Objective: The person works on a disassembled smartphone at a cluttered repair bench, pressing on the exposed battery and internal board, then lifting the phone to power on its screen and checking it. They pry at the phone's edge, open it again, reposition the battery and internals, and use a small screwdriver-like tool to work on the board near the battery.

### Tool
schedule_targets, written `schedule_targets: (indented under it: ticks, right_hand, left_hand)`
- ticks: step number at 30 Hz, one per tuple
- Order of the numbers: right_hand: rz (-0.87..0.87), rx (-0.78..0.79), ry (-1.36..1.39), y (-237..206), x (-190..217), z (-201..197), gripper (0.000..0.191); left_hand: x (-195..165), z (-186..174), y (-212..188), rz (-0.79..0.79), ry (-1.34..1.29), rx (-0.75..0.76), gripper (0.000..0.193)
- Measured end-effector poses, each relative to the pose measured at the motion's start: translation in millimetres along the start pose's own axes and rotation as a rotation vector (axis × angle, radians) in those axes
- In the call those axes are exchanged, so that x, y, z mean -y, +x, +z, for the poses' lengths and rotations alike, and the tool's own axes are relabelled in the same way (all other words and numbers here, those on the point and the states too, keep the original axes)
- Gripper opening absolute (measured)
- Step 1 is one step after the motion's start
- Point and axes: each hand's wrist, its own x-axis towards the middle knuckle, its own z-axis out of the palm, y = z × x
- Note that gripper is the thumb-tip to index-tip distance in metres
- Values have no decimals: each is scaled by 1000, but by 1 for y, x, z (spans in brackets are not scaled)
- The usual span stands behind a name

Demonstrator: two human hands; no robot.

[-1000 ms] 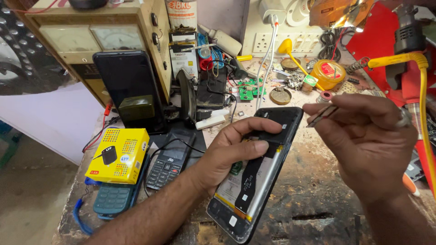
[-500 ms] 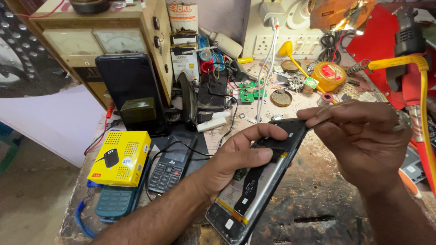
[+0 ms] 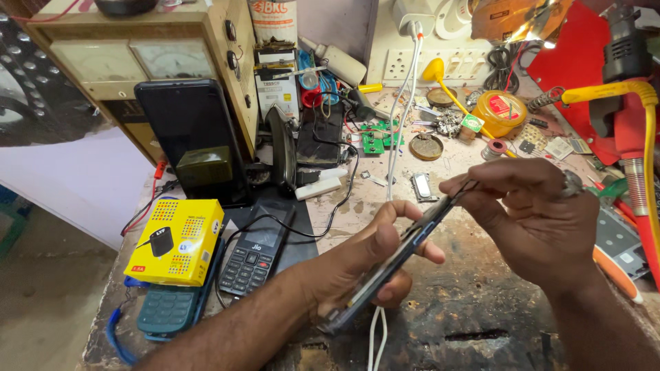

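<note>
Head view, looking down on a cluttered worktop [image 3: 481, 323]. Left hand [image 3: 368, 264] grips an opened phone [image 3: 395, 257], turned edge-on and tilted, its far end raised toward the right; the thumb lies along the upper side and the fingers curl beneath. Right hand [image 3: 543, 223] meets the phone's far end, fingertips pinched on a thin dark tool [image 3: 462, 187] that touches that end; what kind of tool is too small to tell. Both hands hold the phone above the scorched middle of the worktop. A white cable [image 3: 395, 130] runs from a far wall socket down under the phone. Left of the hands lie a keypad phone [image 3: 254, 257], a yellow box [image 3: 179, 240] and a teal handset [image 3: 168, 312]. A dark smartphone [image 3: 189, 137] leans upright against a wooden meter box [image 3: 137, 58].
</note>
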Motion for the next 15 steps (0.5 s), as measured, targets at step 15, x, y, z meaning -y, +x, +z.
schedule_targets:
  ticks: [15]
  right_hand:
    - [22, 165, 36, 2, 0, -14, 29]
  left_hand:
    - [-7, -10, -2, -208, -33, 86, 71]
